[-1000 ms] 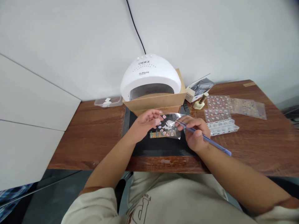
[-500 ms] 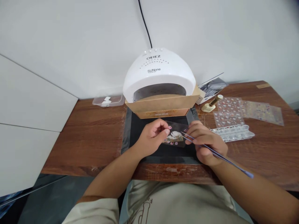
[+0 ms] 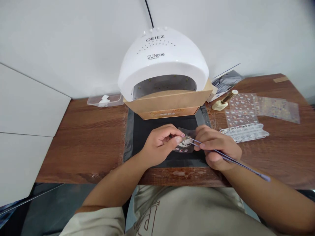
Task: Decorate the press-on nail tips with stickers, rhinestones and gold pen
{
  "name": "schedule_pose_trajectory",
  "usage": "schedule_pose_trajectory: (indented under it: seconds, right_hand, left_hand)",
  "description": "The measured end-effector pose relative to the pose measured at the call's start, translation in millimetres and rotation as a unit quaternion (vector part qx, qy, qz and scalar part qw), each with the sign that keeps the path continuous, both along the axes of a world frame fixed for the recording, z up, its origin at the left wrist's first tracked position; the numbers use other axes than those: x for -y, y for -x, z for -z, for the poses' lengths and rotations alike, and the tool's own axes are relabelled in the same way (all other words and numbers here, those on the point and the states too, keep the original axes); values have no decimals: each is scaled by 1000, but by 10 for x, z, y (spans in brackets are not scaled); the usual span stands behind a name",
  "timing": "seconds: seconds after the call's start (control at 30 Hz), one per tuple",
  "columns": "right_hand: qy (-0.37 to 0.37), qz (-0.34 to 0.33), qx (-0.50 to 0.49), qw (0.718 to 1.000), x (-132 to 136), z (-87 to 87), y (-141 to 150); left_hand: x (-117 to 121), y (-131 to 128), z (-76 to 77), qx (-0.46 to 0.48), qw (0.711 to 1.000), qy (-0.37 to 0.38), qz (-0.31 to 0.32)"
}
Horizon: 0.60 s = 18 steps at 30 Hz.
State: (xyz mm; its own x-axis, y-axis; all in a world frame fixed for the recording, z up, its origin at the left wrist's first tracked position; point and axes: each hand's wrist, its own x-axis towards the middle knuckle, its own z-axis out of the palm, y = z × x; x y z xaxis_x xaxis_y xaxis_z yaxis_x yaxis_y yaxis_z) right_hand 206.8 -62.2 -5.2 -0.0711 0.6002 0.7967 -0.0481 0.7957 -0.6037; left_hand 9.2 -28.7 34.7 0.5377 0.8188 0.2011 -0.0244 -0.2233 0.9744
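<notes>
My left hand point(image 3: 159, 144) is closed, thumb and index finger pinched together over the left part of a clear sheet point(image 3: 190, 149). A tiny pink spot shows at those fingertips; whether it is a held piece or lies on the sheet, I cannot tell. My right hand point(image 3: 219, 147) grips long thin purple tweezers point(image 3: 231, 159), their tips pointing left, close to the left fingertips. On the sheet is a whitish patch point(image 3: 185, 143), with several small pink ovals point(image 3: 181, 150) along its lower edge. Beneath lies a black mat point(image 3: 145, 131).
A white nail lamp point(image 3: 162, 59) rests on a cardboard box point(image 3: 169, 100) behind the hands. To the right are a nail polish bottle point(image 3: 222, 102), patterned sticker sheets point(image 3: 242, 108) and a clear compartment case point(image 3: 246, 132). A clear plastic tray point(image 3: 114, 99) stands back left.
The tweezers' tips have moved slightly left, nearer the left fingertips. My left fingertips have shifted a little right over the sheet. The camera view has tilted down slightly.
</notes>
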Motion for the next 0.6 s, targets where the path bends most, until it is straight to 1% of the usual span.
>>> schedule_pose_trajectory:
  seconds: [0.13, 0.27, 0.43, 0.6]
  right_hand:
    - [0, 8, -1, 1000, -5, 23, -17]
    - [4, 20, 10, 1000, -1, 15, -20]
    - [19, 9, 0, 1000, -1, 18, -3]
    - [36, 27, -25, 999, -8, 54, 35]
  left_hand:
    - [17, -6, 5, 11, 1000, 9, -1]
    - [31, -6, -9, 5, 1000, -13, -3]
    - [22, -1, -14, -6, 999, -42, -7]
    - [21, -2, -17, -12, 999, -43, -14]
